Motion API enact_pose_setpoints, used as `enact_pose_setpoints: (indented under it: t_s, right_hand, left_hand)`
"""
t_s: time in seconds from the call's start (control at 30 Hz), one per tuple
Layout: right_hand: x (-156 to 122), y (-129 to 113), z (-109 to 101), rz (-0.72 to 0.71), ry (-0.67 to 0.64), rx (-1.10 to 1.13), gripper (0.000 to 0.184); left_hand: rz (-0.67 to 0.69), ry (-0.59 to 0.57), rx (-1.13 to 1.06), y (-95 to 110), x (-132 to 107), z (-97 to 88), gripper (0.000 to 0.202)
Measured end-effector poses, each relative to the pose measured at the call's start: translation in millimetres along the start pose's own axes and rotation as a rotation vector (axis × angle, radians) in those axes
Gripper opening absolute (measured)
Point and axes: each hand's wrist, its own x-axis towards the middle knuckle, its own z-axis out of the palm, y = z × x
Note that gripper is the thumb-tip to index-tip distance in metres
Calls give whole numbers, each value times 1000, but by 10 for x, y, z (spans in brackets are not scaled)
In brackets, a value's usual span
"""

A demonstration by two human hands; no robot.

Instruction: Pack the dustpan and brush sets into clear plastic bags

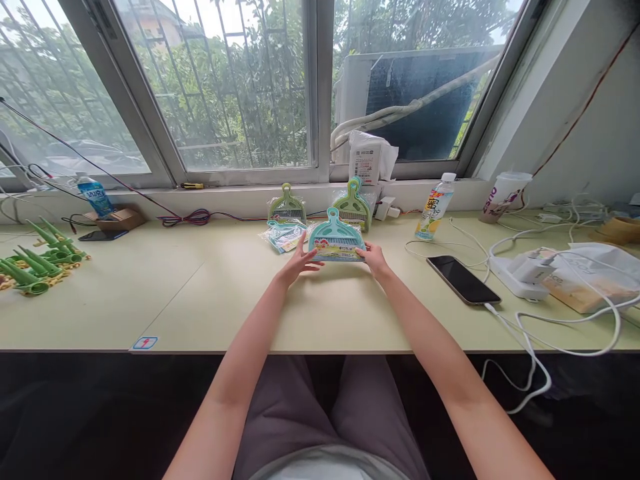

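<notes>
A small teal dustpan set (336, 241) with a printed label stands tilted on the pale green table (210, 300), held between both my hands. My left hand (300, 261) grips its left edge with fingers spread along it. My right hand (374, 259) pinches its right edge. Behind it lie a green dustpan (287, 205) at the left and another green dustpan (353, 207) at the right. A flat plastic wrapper (283, 236) with a teal item lies just left of the held set.
A black phone (463, 280) on a white cable lies right of my hands, beside a white charger block (520, 272). A drink bottle (434, 208), a cup (503, 195), and a tissue pack (368, 159) stand by the window. Green plastic pieces (35, 265) are at far left.
</notes>
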Motion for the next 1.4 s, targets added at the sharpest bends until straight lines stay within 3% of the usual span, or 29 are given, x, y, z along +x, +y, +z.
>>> enact_pose_setpoints:
  t_s: [0.13, 0.23, 0.37, 0.43, 0.57, 0.67, 0.77, 0.93, 1.13, 1.4]
  right_hand:
    - [9, 0, -23, -25, 40, 27, 35]
    - [-22, -14, 4, -63, -10, 5, 41]
    - [-68, -42, 67, -116, -63, -19, 48]
    - [-74, -53, 82, -118, -73, -25, 46]
    - [-78, -63, 85, -60, -82, -48, 44]
    - [-112, -65, 110, -66, -153, -130, 55]
    - [-157, -59, 150, -191, -205, -296, 75]
    - [-178, -40, 133, -303, -59, -599, 64]
    - [-85, 18, 9, -292, 39, -753, 49]
    - [367, 30, -40, -130, 155, -1171, 36]
  left_hand:
    - [91, -35, 70, -26, 15, 32, 84]
    - [144, 105, 152, -125, 96, 34, 73]
    - [127, 260, 105, -218, 200, 8, 80]
    - [89, 290, 102, -230, 227, -13, 70]
    - [11, 274, 246, -251, 256, -56, 31]
    - [-6, 346, 346, -285, 276, -87, 28]
    - [-9, 418, 518, -297, 277, -112, 26]
    - [2, 469, 919, -265, 228, -66, 22]
    - [34, 386, 1181, -352, 257, -3, 29]
    - [158, 354, 1429, -488, 674, -109, 38]
